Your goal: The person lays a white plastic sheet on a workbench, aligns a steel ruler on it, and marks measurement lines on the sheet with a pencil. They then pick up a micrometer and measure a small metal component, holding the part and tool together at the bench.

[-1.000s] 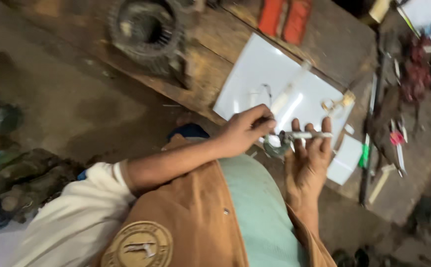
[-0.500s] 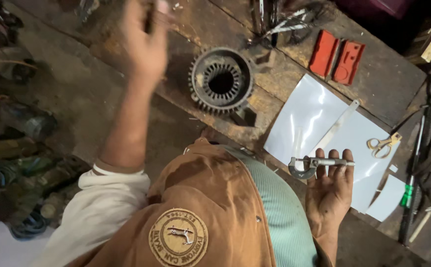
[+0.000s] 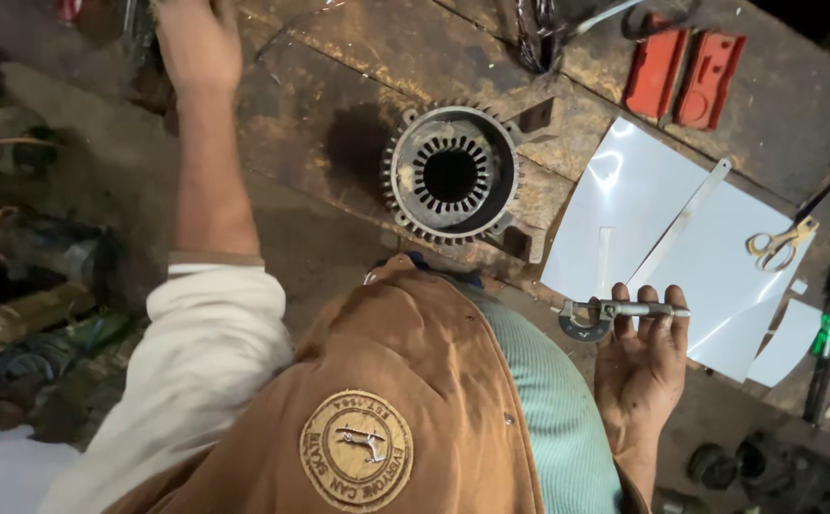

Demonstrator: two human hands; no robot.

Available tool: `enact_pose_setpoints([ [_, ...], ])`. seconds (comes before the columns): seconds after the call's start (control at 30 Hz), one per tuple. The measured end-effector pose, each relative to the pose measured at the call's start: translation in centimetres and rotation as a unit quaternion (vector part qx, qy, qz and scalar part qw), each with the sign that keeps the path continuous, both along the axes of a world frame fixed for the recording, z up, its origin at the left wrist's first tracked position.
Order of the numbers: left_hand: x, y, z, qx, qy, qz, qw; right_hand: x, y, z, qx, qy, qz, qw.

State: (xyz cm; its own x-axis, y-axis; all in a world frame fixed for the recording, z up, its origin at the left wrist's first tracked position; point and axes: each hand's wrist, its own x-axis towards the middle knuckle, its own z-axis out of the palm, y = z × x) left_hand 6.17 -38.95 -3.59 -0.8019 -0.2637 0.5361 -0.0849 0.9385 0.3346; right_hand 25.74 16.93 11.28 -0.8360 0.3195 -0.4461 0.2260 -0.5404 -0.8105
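My right hand (image 3: 639,366) lies palm up at the lower right, with a small metal micrometer (image 3: 615,312) resting across its fingers and held there. My left hand (image 3: 196,43) is stretched out to the far top left of the worn wooden bench (image 3: 329,114). Its fingertips are cut off by the frame edge, so whether it holds anything is hidden. Between the two hands a round finned motor stator housing (image 3: 451,174) stands on the bench with its open bore facing up. My brown vest and pale sleeve fill the lower middle.
White sheets (image 3: 662,228) lie right of the stator with a thin metal strip (image 3: 681,224) and yellow-handled scissors (image 3: 779,243) on them. Two red blocks (image 3: 683,74) sit at the top right. Long tools, one with a green grip (image 3: 824,333), line the right edge. Clutter lies at the far left.
My left hand has left the micrometer and swung up to the far top left. My right hand keeps the micrometer. The view has shifted, bringing the stator to the middle.
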Motion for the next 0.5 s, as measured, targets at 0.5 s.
enact_pose_setpoints([
  [0.5,1.3,3.5,6.5,0.554,-0.002,-0.153,0.818,-0.5,-0.1,3.1,0.010,-0.015,-0.096,0.995],
])
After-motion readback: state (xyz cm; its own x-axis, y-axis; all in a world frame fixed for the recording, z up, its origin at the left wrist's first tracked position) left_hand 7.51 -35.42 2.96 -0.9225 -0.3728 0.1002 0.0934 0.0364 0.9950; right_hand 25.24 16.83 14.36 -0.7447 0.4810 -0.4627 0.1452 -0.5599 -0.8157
